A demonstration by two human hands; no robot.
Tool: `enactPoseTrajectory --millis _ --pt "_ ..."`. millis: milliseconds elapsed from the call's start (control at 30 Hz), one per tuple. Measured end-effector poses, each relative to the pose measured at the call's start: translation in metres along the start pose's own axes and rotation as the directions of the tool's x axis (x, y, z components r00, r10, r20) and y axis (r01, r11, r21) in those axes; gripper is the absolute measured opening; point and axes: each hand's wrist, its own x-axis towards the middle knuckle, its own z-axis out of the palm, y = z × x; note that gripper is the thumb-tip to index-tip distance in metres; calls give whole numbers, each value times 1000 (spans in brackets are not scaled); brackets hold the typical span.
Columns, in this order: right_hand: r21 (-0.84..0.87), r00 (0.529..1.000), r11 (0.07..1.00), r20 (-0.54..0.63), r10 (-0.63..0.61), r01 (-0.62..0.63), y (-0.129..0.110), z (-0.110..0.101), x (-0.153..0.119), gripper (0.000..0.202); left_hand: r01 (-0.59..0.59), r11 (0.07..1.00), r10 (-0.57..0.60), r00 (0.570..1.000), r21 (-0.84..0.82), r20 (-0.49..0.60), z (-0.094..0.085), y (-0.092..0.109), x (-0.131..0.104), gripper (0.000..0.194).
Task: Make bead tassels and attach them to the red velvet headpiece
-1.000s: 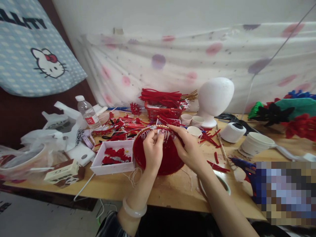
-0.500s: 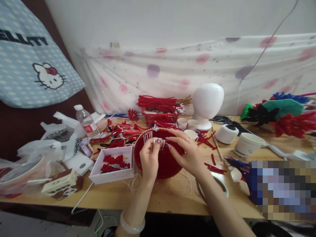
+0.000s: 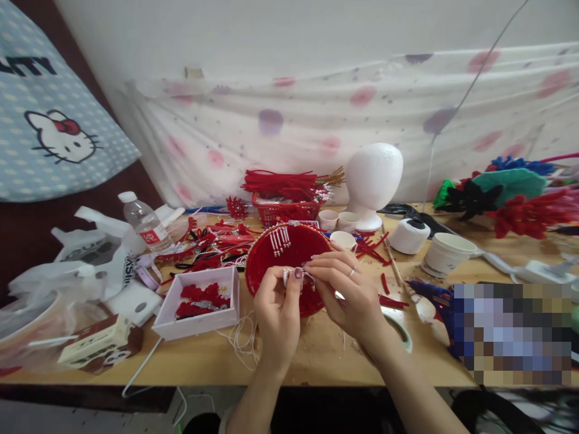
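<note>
At far left, a dotted cloth point(image 3: 67, 90) hangs beside the surface point(image 3: 203, 364). Below it lie plastic bags point(image 3: 113, 259), with a capped bottle point(image 3: 147, 226) to their right and a carton point(image 3: 102, 343) at the near left. A white box point(image 3: 199, 322) containing red pieces point(image 3: 203, 298) stands just left of the red bowl point(image 3: 305, 244).

The bowl sits at centre, tilted toward the viewer, a white bead fringe point(image 3: 280, 241) hanging at its far left rim. A red basket point(image 3: 287, 211) stands behind it.

The left hand point(image 3: 278, 310) is in front of the bowl, thumb and forefinger pinched shut on white beads point(image 3: 286, 276). The right hand point(image 3: 353, 295), wearing a ring point(image 3: 352, 271), meets the beads from the right, its fingers bunched close together; the contact is small and partly hidden, so whether they grip cannot be told.

Beyond the right hand are paper cups point(image 3: 348, 222) and a foam head point(image 3: 375, 175). Farther right stand a spool point(image 3: 409, 236), a tub point(image 3: 447, 254) and bright flowers point(image 3: 520, 214).
</note>
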Motion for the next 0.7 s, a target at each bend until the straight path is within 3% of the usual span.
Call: enactPoseTrajectory --millis 300,467,600,700 --pt "61 998 996 26 -61 59 -6 -9 -1 27 -112 993 116 987 34 -109 6 3 -16 14" --pt "73 998 996 4 -57 57 -8 -11 -3 29 -58 997 53 992 -40 -117 7 2 -18 14" --pt "110 999 993 38 33 -37 -10 -18 -8 26 14 988 -17 1000 -156 -15 1 0 -15 16" --pt "163 976 962 17 218 -218 -17 -21 -10 23 71 979 -76 997 -193 -23 -2 -2 -13 18"
